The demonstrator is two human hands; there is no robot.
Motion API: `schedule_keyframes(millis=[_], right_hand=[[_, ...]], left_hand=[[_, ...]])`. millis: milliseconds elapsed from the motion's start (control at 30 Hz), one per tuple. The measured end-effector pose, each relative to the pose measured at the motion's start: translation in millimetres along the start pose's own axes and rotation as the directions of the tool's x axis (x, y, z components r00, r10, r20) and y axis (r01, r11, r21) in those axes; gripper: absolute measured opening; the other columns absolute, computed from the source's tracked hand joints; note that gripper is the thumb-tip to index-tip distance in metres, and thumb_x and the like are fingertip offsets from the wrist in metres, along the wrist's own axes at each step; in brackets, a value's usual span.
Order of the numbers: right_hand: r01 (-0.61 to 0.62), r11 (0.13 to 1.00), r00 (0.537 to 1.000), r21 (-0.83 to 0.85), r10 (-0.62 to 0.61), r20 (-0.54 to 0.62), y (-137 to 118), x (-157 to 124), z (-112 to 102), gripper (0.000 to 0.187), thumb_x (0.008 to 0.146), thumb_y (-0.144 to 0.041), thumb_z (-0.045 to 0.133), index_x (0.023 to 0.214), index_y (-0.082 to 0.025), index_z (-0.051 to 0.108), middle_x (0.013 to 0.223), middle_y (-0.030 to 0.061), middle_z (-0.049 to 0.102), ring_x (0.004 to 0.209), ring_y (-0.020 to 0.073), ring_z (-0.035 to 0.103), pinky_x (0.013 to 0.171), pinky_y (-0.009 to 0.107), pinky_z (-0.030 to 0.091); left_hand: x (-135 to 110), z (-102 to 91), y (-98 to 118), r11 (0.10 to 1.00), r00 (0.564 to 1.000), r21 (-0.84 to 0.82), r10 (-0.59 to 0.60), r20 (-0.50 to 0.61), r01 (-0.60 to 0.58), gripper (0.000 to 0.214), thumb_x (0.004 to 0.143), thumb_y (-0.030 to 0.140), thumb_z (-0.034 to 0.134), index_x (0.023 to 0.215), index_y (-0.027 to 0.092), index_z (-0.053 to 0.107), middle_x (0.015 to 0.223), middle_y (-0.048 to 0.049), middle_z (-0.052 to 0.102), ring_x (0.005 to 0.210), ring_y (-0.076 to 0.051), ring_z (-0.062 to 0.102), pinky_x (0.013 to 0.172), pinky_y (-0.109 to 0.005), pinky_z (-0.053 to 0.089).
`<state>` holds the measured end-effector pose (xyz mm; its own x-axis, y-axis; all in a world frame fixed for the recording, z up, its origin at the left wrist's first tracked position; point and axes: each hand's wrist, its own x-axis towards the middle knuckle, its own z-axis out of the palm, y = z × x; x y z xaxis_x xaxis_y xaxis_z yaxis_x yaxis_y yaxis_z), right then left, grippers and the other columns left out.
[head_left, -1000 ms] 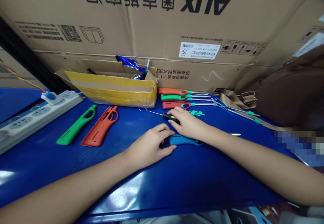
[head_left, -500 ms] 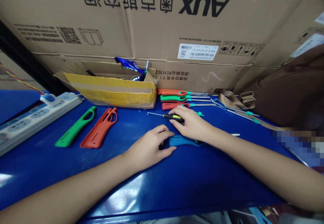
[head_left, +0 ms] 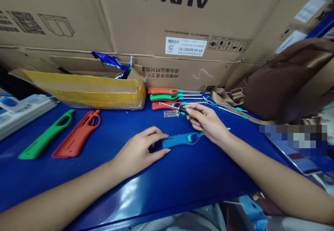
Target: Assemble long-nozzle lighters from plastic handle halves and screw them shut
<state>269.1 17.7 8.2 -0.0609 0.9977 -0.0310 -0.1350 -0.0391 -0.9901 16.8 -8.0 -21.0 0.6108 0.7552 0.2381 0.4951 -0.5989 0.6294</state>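
- Since the earlier frame, the right hand has lifted the yellow-and-black screwdriver off the tabletop; view also swung left
- Right fingers pinch the screwdriver, tip pointing left
- Left hand rests loosely on the blue lighter body, not clenched, body flat on blue table
- Done-looking: three assembled lighters lined up by the cardboard box
- Left: green shell half and red shell half lie loose, unjoined

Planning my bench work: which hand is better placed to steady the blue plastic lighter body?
Left, probably: the left hand rests on the blue plastic lighter body, while the right hand holds a black-and-yellow screwdriver.
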Motion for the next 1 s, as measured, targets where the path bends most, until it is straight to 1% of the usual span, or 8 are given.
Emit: schedule_keyframes(millis=[100,167,267,367,500,600,667,1000], right_hand=[[-0.032,0.998,0.999,0.057,0.032,-0.009,-2,0,-4,0.039,0.075,-0.041,0.084,0.101,-0.016,0.071,0.066,-0.0011,0.063,0.042,0.0027,0.034,0.040,0.019,0.015],[-0.027,0.996,0.999,0.082,0.029,-0.022,-5,-1,-6,0.038,0.074,-0.041,0.083,0.099,-0.016,0.071,0.064,-0.0012,0.063,0.041,0.0028,0.035,0.040,0.020,0.015],[-0.016,0.992,1.000,0.123,0.018,-0.011,-7,-4,-7,0.035,0.073,-0.039,0.082,0.097,-0.016,0.072,0.064,-0.0015,0.062,0.042,0.0029,0.035,0.041,0.020,0.016],[-0.027,0.986,0.999,0.163,0.024,0.021,-6,-6,-6,0.032,0.073,-0.039,0.082,0.094,-0.016,0.074,0.061,-0.0030,0.059,0.043,0.0034,0.034,0.042,0.021,0.015],[-0.026,0.977,0.999,0.213,0.019,0.038,-1,-5,-5,0.029,0.074,-0.039,0.080,0.092,-0.016,0.075,0.059,-0.0044,0.055,0.044,0.0043,0.032,0.043,0.022,0.015],[-0.032,0.972,0.999,0.235,0.024,0.036,3,-3,-5,0.024,0.075,-0.036,0.078,0.090,-0.017,0.075,0.058,-0.0048,0.052,0.046,0.0054,0.030,0.043,0.023,0.015],[-0.046,0.968,0.999,0.246,0.039,0.037,4,-2,-5,0.021,0.075,-0.035,0.076,0.085,-0.017,0.074,0.056,-0.0049,0.050,0.046,0.0061,0.030,0.043,0.023,0.016],[-0.025,0.978,0.999,0.209,0.017,0.042,2,-6,-2,0.018,0.074,-0.032,0.074,0.081,-0.015,0.077,0.052,-0.0026,0.050,0.046,0.0078,0.036,0.044,0.024,0.017]], left_hand=[[2,-0.1,4,0.999,0.999,-0.032,0.000,-0.040,-0.002,0.033,0.091,0.040,0.072,0.121,0.025,0.073,0.109,-0.0026,0.067,0.079,-0.013,0.061,0.072,-0.026,0.051],[3,-1.6,8,0.995,0.995,-0.099,-0.042,-0.086,0.034,0.031,0.091,0.041,0.072,0.118,0.026,0.075,0.105,-0.0026,0.068,0.073,-0.012,0.060,0.065,-0.024,0.050],[3,-4.0,15,0.929,0.971,-0.323,-0.218,-0.093,0.178,0.030,0.091,0.045,0.071,0.111,0.024,0.078,0.092,-0.0029,0.071,0.063,-0.011,0.058,0.055,-0.022,0.048],[2,-4.9,20,0.725,0.921,-0.613,-0.388,0.011,0.313,0.034,0.089,0.047,0.073,0.111,0.022,0.079,0.086,-0.0041,0.073,0.062,-0.012,0.059,0.051,-0.021,0.051],[3,-6.4,23,0.410,0.860,-0.848,-0.500,0.100,0.337,0.032,0.086,0.040,0.079,0.113,0.023,0.080,0.105,-0.0069,0.076,0.067,-0.010,0.060,0.053,-0.017,0.054],[6,-10.4,26,0.233,0.821,-0.911,-0.547,0.167,0.341,0.028,0.089,0.034,0.076,0.113,0.020,0.080,0.111,-0.0096,0.077,0.068,-0.009,0.062,0.055,-0.015,0.055],[7,-13.4,27,0.160,0.802,-0.925,-0.563,0.201,0.344,0.024,0.094,0.030,0.071,0.112,0.018,0.080,0.111,-0.0103,0.077,0.068,-0.009,0.064,0.056,-0.015,0.057],[6,-16.8,24,0.041,0.794,-0.944,-0.553,0.251,0.327,0.023,0.101,0.024,0.060,0.107,0.015,0.081,0.106,-0.0095,0.080,0.065,-0.008,0.068,0.060,-0.016,0.061]])
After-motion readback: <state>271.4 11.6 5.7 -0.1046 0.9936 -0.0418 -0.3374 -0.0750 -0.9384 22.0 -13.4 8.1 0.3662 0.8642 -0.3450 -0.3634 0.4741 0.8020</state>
